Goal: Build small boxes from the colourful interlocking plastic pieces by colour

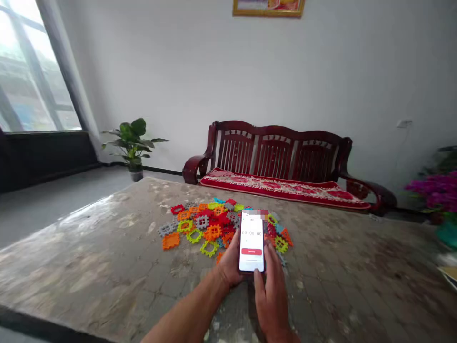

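Note:
A smartphone is held upright over the table, its lit white screen showing a row of zeros like a timer and a red button. My left hand is closed around its left side and lower back. On the other side, my right hand steadies the right edge, with the thumb at the bottom of the screen. Beyond the phone lies a loose pile of plastic interlocking building pieces in orange, red, green, grey and blue. Part of the pile is hidden behind the phone and hands.
The pieces lie on a large table with a worn, patterned cover. Behind it stands a dark wooden bench with a red seat cover. A potted plant is at the back left, purple flowers at the far right.

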`<control>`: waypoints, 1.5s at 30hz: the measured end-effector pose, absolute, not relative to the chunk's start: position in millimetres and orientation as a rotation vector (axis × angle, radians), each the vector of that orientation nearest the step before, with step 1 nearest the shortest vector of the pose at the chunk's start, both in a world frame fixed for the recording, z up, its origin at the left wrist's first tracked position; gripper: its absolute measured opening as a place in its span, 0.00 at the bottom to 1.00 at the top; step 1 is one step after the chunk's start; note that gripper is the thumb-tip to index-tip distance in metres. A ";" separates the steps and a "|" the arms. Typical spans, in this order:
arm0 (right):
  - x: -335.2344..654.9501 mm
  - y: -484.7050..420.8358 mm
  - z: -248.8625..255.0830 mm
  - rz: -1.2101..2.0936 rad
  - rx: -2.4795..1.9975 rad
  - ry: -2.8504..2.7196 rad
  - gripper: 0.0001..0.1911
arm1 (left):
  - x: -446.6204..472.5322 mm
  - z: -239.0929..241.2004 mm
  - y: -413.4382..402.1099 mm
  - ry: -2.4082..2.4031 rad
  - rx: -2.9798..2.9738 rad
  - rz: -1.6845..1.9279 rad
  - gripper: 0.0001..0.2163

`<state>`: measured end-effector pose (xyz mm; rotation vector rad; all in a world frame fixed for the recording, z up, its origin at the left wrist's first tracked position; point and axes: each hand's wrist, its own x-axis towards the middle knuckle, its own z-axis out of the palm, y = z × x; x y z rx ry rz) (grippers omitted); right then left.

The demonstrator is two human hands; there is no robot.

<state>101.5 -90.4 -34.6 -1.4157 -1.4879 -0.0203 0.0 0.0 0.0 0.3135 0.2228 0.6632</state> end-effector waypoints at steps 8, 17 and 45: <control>100.8 -88.6 -34.3 -0.038 -1.410 -1.491 0.27 | -1.8 5.2 -3.0 0.259 0.327 0.665 0.33; 101.0 -89.5 -32.9 -0.042 -1.408 -1.490 0.27 | -1.8 5.6 -3.1 0.272 0.302 0.667 0.32; 101.1 -90.9 -32.3 -0.009 -1.408 -1.475 0.28 | -1.1 -2.8 -0.2 0.218 0.361 0.652 0.33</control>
